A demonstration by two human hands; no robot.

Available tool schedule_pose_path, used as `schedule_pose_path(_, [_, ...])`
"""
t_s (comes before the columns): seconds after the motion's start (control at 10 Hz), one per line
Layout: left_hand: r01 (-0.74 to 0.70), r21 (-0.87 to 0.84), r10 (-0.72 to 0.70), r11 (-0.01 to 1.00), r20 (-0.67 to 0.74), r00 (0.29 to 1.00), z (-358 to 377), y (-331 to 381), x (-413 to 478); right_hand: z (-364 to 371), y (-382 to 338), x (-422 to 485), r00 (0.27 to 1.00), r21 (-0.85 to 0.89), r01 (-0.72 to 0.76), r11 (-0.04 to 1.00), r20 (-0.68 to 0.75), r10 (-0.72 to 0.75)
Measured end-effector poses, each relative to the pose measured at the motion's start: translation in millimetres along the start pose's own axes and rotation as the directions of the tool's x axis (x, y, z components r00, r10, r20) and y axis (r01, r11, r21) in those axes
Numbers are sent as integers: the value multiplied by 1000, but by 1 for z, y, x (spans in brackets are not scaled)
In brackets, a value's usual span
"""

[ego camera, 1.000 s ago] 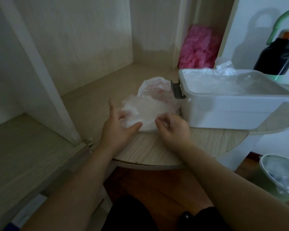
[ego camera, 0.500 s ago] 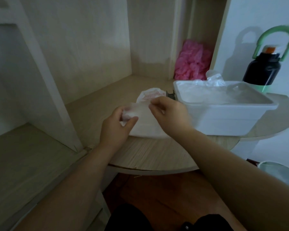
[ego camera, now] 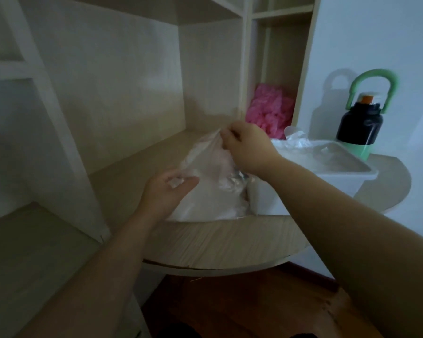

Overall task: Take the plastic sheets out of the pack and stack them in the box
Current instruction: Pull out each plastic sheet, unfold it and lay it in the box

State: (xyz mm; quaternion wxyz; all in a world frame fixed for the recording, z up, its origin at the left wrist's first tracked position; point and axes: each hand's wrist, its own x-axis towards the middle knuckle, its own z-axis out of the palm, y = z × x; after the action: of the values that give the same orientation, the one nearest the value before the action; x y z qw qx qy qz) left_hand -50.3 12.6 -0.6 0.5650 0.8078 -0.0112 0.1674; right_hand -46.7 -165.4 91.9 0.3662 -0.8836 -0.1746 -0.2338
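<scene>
A translucent plastic sheet [ego camera: 205,167] is stretched up from the pack of sheets [ego camera: 205,206] lying on the round wooden tabletop. My right hand [ego camera: 244,147] pinches the sheet's top corner and holds it raised above the pack. My left hand [ego camera: 164,193] holds a crumpled bit of plastic at the sheet's lower left edge and rests against the pack. The white plastic box [ego camera: 352,175] stands just right of the pack, with clear sheets lying inside it; my right forearm crosses in front of its left end.
A black bottle [ego camera: 359,123] with a green handle stands behind the box by the wall. A pink plastic bundle [ego camera: 269,111] fills the shelf nook behind my right hand. Shelf uprights rise at the left. The tabletop's curved edge [ego camera: 230,267] runs below the pack.
My right hand has lifted up and back, pulling one sheet up from the pack. My left hand stayed at the pack's left side. The camera has tilted upward.
</scene>
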Motion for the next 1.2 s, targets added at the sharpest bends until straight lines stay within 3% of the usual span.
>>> schedule_pose_path(0.1, [15,-237,9,971,98,995,5,24,11,-26,0,12,979,268,-192,944,-10,202])
schedule_pose_path(0.2, [4,-298,54,955,185,981,15,47,26,-51,8,19,953,423,-263,867,-24,301])
schedule_pose_path(0.3, [3,-319,58,948,179,982,25,66,38,-71,20,22,921,454,-341,823,-14,389])
schedule_pose_path(0.4, [-130,-188,139,973,37,990,43,94,65,-97,45,25,847,477,-499,724,94,523])
schedule_pose_path(0.5, [-222,-128,211,967,-97,973,58,108,78,-108,69,31,779,430,-589,684,75,623])
schedule_pose_path(0.6, [-311,-105,311,945,-13,950,84,120,65,-117,102,34,709,295,-690,661,90,700])
schedule_pose_path(0.7, [-400,38,374,916,281,884,106,112,57,-123,114,28,606,-37,-784,620,170,777])
schedule_pose_path(0.8, [-487,200,386,850,393,834,117,106,61,-128,128,20,640,-372,-674,638,137,756])
schedule_pose_path(0.9, [-524,283,327,803,526,785,133,106,63,-135,135,11,666,-302,-704,642,31,745])
schedule_pose_path(1.0, [-540,380,235,751,609,757,146,105,71,-136,147,10,706,-372,-655,658,10,709])
schedule_pose_path(1.2, [-449,432,135,782,586,799,161,107,88,-134,157,9,717,-468,-634,616,-57,695])
